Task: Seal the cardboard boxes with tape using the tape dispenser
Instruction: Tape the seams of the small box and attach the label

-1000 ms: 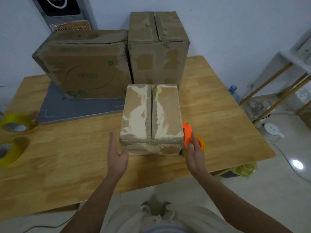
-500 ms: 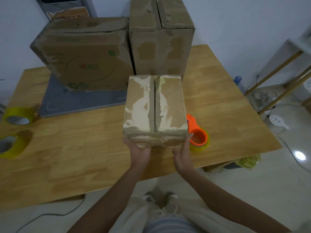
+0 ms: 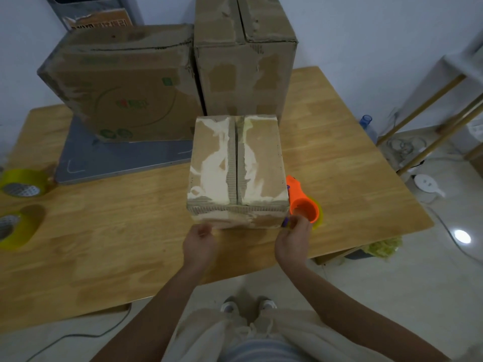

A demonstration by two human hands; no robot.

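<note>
Small box [image 3: 236, 171] sits mid-table near the front edge, flaps shut but seam untaped; orange tape dispenser [image 3: 303, 207] lies touching its right side. My right hand [image 3: 294, 237] has fingertips curled at the dispenser's near end (can't tell if it's gripped yet), left hand [image 3: 200, 242] loosely curled at the box's lower front edge, holding nothing afaict. Box looks light w/ worn, soft cardboard, so I'd brace the front face, and take the dispenser by its stiff plastic handle.
</note>
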